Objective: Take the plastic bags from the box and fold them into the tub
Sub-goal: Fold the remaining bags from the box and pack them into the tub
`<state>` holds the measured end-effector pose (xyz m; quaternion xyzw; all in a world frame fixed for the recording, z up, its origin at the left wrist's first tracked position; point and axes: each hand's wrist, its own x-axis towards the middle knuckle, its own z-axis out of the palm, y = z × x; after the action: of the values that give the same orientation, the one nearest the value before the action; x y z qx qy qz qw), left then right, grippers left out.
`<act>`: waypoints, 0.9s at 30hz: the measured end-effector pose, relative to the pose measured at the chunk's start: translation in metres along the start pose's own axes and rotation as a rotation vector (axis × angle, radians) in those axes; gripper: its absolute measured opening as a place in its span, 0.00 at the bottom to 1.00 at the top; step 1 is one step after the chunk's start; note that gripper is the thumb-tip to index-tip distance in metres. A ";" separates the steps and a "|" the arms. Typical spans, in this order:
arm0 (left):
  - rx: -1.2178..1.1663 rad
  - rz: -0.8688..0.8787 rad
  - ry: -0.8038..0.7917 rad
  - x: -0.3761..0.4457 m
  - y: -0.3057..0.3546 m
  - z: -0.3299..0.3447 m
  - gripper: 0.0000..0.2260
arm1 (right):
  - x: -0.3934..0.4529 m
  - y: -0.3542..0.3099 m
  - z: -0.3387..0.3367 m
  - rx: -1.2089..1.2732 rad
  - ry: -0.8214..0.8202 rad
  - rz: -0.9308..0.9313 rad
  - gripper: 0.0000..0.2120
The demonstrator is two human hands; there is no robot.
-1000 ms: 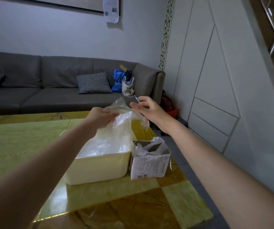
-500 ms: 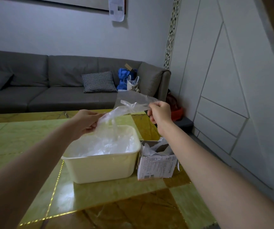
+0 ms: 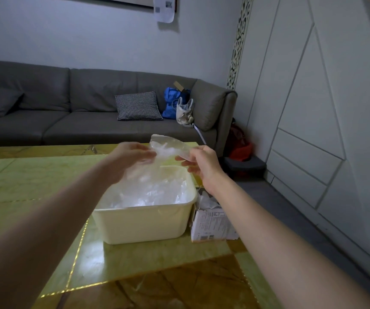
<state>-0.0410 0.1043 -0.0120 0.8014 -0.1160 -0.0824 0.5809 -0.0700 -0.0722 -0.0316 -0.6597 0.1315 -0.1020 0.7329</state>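
A clear plastic bag (image 3: 168,148) hangs mid-frame above the cream tub (image 3: 144,224) of bags. The right hand (image 3: 202,162) pinches its right edge; the blurred left hand's (image 3: 130,159) grip cannot be told. The box (image 3: 213,224) stands right of the tub on the table (image 3: 23,175).

The left hand (image 3: 132,158) is smeared by motion blur — whether its fingers actually pinch the clear plastic bag (image 3: 168,148) cannot be told. The right hand (image 3: 198,162) takes the bag's edge in its grip, but the fingertips sit behind the film. Below that grip, the bags in the tub (image 3: 144,221) merge into one glare — no count possible. Right of the grip, the cardboard box (image 3: 210,226) is partly behind the forearm, its label print too small to read. The counter (image 3: 135,264) runs off the bottom edge.
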 end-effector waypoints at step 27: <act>1.286 0.318 -0.346 0.018 -0.027 0.034 0.09 | -0.006 0.040 0.027 -0.724 -0.016 -0.345 0.23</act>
<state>-0.0302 0.0758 -0.0480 0.9357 -0.3493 -0.0377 -0.0323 -0.0675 -0.0407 -0.0686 -0.8884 0.0407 -0.1656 0.4263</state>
